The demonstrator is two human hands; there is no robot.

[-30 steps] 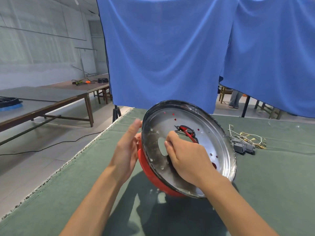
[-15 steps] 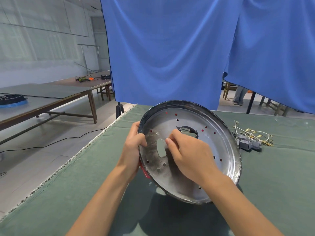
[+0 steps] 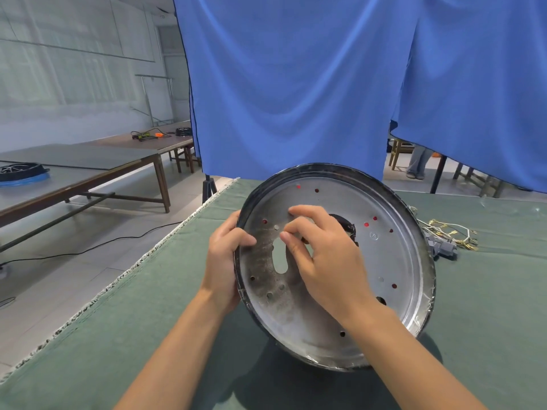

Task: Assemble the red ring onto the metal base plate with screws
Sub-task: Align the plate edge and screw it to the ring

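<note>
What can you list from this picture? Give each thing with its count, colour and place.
metal base plate: one, silver, tilted up on the green table
red ring: one, red, seen only through the plate's holes
green table: one, foreground
wire bundle: one, yellow-white with grey plugs, right of plate
blue curtains: two, behind table
brown tables: two, left background
left hand: one, grips plate's left rim
right hand: one, fingers on plate's face

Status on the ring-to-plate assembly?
Done: red shows through the metal base plate's holes, so the ring sits behind it. In hand: left hand grips the rim, right hand fingers rest near the oval slot. Left: screws; none visible.
</note>
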